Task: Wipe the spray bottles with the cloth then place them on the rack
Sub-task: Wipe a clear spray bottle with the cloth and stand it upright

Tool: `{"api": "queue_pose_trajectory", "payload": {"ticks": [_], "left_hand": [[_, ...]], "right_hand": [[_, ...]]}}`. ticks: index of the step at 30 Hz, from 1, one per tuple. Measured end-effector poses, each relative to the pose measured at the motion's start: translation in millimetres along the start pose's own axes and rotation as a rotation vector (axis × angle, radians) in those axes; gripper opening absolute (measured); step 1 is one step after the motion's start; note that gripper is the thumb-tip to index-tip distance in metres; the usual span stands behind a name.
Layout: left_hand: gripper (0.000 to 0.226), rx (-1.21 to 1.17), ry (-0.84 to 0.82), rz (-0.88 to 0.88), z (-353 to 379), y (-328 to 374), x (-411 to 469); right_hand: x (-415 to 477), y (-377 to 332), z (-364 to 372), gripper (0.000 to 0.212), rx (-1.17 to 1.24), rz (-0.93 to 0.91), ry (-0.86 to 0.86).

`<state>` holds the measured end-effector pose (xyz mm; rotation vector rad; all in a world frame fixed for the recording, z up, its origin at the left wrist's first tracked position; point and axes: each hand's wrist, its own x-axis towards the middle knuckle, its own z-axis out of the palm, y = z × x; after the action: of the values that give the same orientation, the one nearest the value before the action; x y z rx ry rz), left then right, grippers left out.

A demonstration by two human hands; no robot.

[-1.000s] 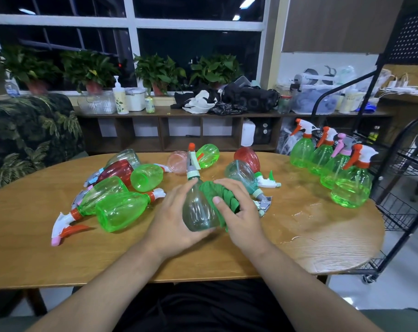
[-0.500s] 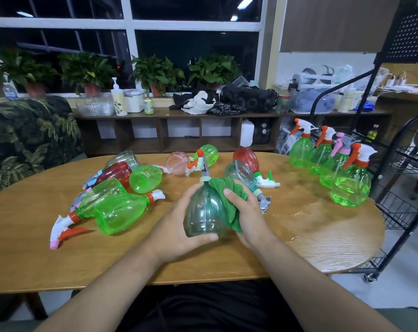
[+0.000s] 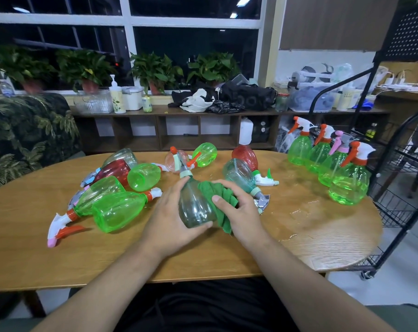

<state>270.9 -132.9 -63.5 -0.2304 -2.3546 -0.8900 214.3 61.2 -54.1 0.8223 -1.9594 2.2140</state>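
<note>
Spray bottle [image 3: 193,207]: grey-clear, tilted with the nozzle pointing away, held just over the table [image 3: 35,248] near its front middle.
Left hand [image 3: 169,221]: fingers wrapped round the bottle's body, thumb under its base.
Right hand [image 3: 241,212]: fingers curled over the green cloth [image 3: 221,200], pressing it to the bottle's right side.
Step (judged): mid-wipe on this bottle.
Done (judged): four upright green bottles [image 3: 323,156] stand in a row at the right rim, probably wiped. None is seen on the rack [image 3: 399,188].
Left: about nine lying bottles [image 3: 117,207], in a left pile and across the far middle, plus all the racking.
Edges: the upright row stands close to the rim, beside the rack. A wet patch [image 3: 304,212] lies right of the hands.
Room: bare wood toward the near edge. A teal bottle [image 3: 239,174] lies just beside the right hand. Reaching the rack means passing over the row.
</note>
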Motion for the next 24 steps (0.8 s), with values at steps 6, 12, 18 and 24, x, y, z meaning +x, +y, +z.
{"api": "queue_pose_trajectory", "payload": {"ticks": [6,12,18,24], "left_hand": [[0.116,-0.115,0.127,-0.189,0.7,-7.8,3.9],[0.118,-0.072,0.106,-0.156,0.2,-9.0,2.4],[0.116,0.043,0.039,0.019,0.5,-1.3,-0.3],[0.116,0.052,-0.024,0.14,-2.0,8.3,-3.9]], "right_hand": [[-4.6,2.3,1.2,0.033,-0.175,-0.162,-0.047],[-7.8,1.0,3.0,0.035,-0.261,-0.251,-0.054],[-7.5,-0.1,2.9,0.036,-0.268,-0.223,-0.009],[-7.1,-2.2,2.8,0.036,-0.128,-0.093,0.011]]}}
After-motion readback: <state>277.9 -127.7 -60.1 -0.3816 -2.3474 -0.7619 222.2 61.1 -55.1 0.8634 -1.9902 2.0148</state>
